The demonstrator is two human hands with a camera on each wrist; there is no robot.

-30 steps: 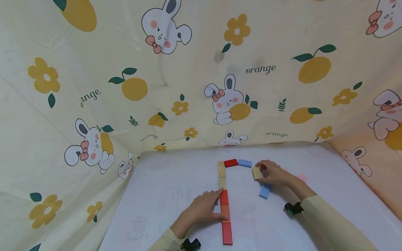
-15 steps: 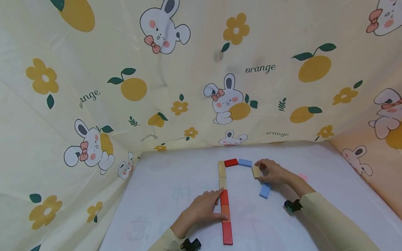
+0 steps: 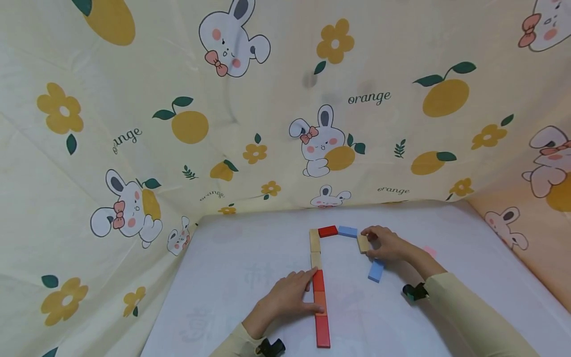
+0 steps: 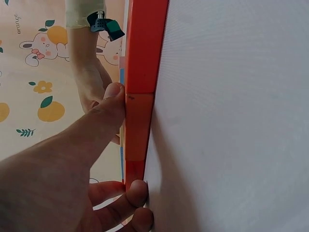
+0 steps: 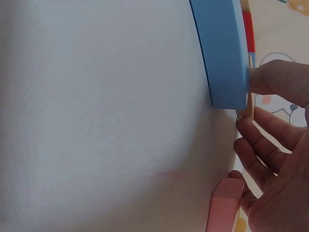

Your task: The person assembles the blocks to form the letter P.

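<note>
In the head view my right hand (image 3: 387,245) pinches a plain wooden block (image 3: 363,244) between thumb and fingers, just off the end of a blue block (image 3: 347,231). A second blue block (image 3: 376,271) lies nearer, below that hand; the right wrist view shows it large. My left hand (image 3: 287,297) rests against a straight row of blocks, fingers spread. Its thumb touches the orange block (image 3: 320,302), its fingertips the red block (image 3: 318,281). Another red block (image 3: 323,332) ends the row at the near side; two wooden blocks (image 3: 314,241) continue it away from me.
A red block (image 3: 327,231) bridges the row's far end and the far blue block. A pink block (image 5: 224,205) stands near my right fingers in the right wrist view. The white tabletop (image 3: 223,277) meets a printed cloth (image 3: 267,168) at the back and sides.
My right hand has shifted the wooden block very slightly away and to the left, closer to the far blue block. The left hand stays where it was.
</note>
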